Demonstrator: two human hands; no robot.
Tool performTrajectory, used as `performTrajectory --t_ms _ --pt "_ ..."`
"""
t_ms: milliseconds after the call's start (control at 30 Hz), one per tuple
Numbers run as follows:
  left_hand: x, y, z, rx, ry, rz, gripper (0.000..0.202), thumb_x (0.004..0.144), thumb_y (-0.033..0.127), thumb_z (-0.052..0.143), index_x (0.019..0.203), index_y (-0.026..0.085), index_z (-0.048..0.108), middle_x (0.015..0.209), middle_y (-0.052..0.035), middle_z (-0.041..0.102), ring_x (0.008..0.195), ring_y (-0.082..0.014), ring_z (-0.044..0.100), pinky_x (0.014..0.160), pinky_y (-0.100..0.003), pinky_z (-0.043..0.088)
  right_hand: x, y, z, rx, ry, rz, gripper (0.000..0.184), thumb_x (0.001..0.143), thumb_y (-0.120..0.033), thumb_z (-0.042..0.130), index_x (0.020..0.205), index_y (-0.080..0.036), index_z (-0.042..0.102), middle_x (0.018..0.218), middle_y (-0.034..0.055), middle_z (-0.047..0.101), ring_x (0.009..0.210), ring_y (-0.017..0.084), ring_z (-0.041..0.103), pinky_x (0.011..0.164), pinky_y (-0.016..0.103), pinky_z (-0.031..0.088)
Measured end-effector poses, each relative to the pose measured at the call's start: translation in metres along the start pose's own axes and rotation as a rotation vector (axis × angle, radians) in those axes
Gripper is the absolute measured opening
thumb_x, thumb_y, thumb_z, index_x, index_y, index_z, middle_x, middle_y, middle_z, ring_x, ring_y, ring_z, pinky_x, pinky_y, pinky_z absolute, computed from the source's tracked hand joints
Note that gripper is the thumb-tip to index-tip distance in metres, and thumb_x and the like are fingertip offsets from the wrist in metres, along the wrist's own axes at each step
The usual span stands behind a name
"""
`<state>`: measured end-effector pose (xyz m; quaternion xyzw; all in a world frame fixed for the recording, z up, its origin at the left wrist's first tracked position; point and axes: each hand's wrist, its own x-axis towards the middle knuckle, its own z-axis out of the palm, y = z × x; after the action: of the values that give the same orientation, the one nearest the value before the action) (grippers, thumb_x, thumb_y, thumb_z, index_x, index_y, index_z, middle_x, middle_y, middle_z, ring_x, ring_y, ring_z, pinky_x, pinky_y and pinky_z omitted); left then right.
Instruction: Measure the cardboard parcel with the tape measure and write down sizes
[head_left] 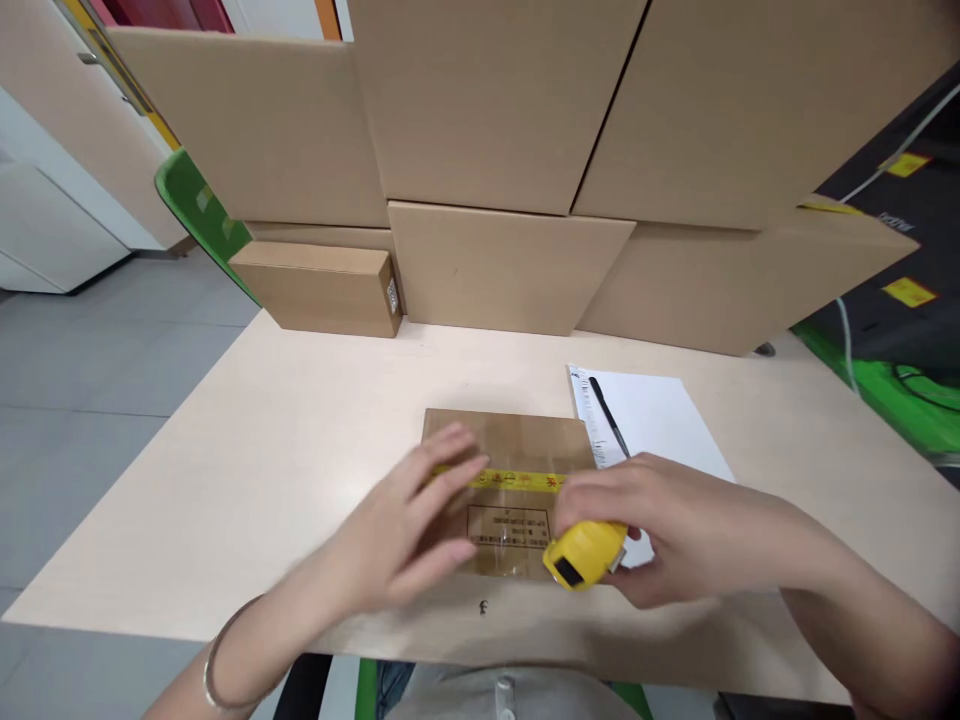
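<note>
A small brown cardboard box (510,440) lies flat near the front of the table, a yellow strip with red marks (521,481) running across its top. Dark printed text in a frame shows on its near half. My right hand (637,520) is closed around a yellow tape measure (586,556) over the box's right end. Over the left end is my left hand (420,510), its fingers apart and holding nothing; whether they touch the box I cannot tell. Beside the box lie white paper sheets (664,410) with a black pen (609,418) on them, partly covered by my right hand.
Large cardboard panels (510,270) stand along the back of the pale table (315,430). A closed brown box (322,290) sits at the back left, in front of a green chair (199,205). Dark equipment with yellow labels (911,292) is at the right.
</note>
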<state>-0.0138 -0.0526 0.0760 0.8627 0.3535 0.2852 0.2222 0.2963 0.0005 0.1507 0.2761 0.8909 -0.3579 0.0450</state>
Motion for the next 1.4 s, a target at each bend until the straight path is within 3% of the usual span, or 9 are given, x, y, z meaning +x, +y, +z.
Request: performTrajectory --t_ms 100,167,267,367,500,767,1133,1300,1400 --pt "0.006 0.024 0.013 0.13 -0.103 0.053 0.051 0.109 0.041 0.046 0.154 0.017 0.042 0.151 -0.0207 0.057 0.147 -0.032 0.052 0.114 -0.049 0.056 -0.005 -0.002 0.01 0.01 -0.045 -0.049 0.037 0.07 -0.006 0.064 0.099 -0.027 0.065 0.103 -0.0022 0.07 0.093 0.018 0.066 0.077 0.028 0.046" --pt "0.008 0.026 0.023 0.198 -0.12 0.095 0.041 0.108 0.043 0.047 0.133 0.013 0.055 0.137 -0.0227 0.067 0.142 -0.0356 0.058 0.108 -0.05 0.06 -0.002 -0.005 0.012 -0.025 -0.033 -0.071 0.033 0.071 -0.004 0.061 0.095 -0.026 0.064 0.104 -0.0007 0.07 0.098 0.02 0.065 0.08 0.03 0.047" --pt "0.009 0.019 0.031 0.287 -0.131 0.182 0.041 0.106 0.05 0.049 0.112 0.012 0.063 0.126 -0.0248 0.071 0.139 -0.0403 0.059 0.104 -0.051 0.06 0.005 -0.006 0.007 -0.107 -0.014 -0.092 0.028 0.073 -0.003 0.059 0.091 -0.025 0.063 0.105 0.0017 0.069 0.097 0.022 0.064 0.081 0.033 0.048" --pt "0.009 0.016 0.03 0.379 -0.155 0.269 0.047 0.106 0.053 0.046 0.132 0.018 0.063 0.129 -0.0221 0.068 0.134 -0.041 0.06 0.1 -0.052 0.059 0.016 0.0 -0.007 -0.129 -0.033 -0.099 0.033 0.073 0.0 0.058 0.096 -0.023 0.065 0.11 0.0045 0.069 0.097 0.022 0.065 0.08 0.034 0.049" --pt "0.012 0.021 0.029 0.499 -0.189 0.312 0.053 0.106 0.057 0.042 0.159 0.047 0.041 0.133 -0.0149 0.064 0.13 -0.0396 0.061 0.101 -0.053 0.054 0.037 0.024 -0.034 -0.087 -0.053 -0.091 0.048 0.07 0.006 0.052 0.106 -0.023 0.066 0.116 0.0055 0.068 0.102 0.022 0.066 0.085 0.034 0.05" --pt "0.013 0.024 0.03 0.483 -0.199 0.277 0.053 0.104 0.061 0.045 0.155 0.048 0.048 0.142 -0.0142 0.061 0.133 -0.0397 0.056 0.103 -0.051 0.049 0.083 0.08 -0.083 -0.054 0.028 -0.009 0.045 0.067 0.005 0.05 0.1 -0.021 0.064 0.116 0.0056 0.072 0.106 0.022 0.066 0.089 0.034 0.05" --pt "0.014 0.023 0.029 0.427 -0.204 0.283 0.053 0.103 0.063 0.046 0.153 0.047 0.052 0.142 -0.0156 0.063 0.129 -0.0417 0.058 0.103 -0.053 0.047 0.087 0.09 -0.081 -0.037 0.039 -0.043 0.041 0.067 0.001 0.051 0.1 -0.021 0.065 0.117 0.0056 0.071 0.106 0.022 0.066 0.091 0.035 0.051" --pt "0.012 0.021 0.032 0.461 -0.194 0.282 0.053 0.105 0.063 0.04 0.155 0.048 0.048 0.139 -0.0157 0.063 0.13 -0.0413 0.059 0.101 -0.053 0.049 0.068 0.064 -0.078 -0.094 0.084 -0.027 0.042 0.067 0.002 0.051 0.098 -0.022 0.067 0.11 0.0045 0.07 0.099 0.021 0.066 0.086 0.033 0.05" --pt "0.009 0.019 0.034 0.452 -0.19 0.272 0.054 0.105 0.063 0.04 0.156 0.048 0.045 0.148 -0.0154 0.059 0.135 -0.0409 0.056 0.106 -0.054 0.047 0.049 0.04 -0.059 -0.083 0.044 -0.043 0.041 0.069 0.001 0.057 0.099 -0.024 0.07 0.107 0.0036 0.069 0.096 0.022 0.067 0.083 0.031 0.05"
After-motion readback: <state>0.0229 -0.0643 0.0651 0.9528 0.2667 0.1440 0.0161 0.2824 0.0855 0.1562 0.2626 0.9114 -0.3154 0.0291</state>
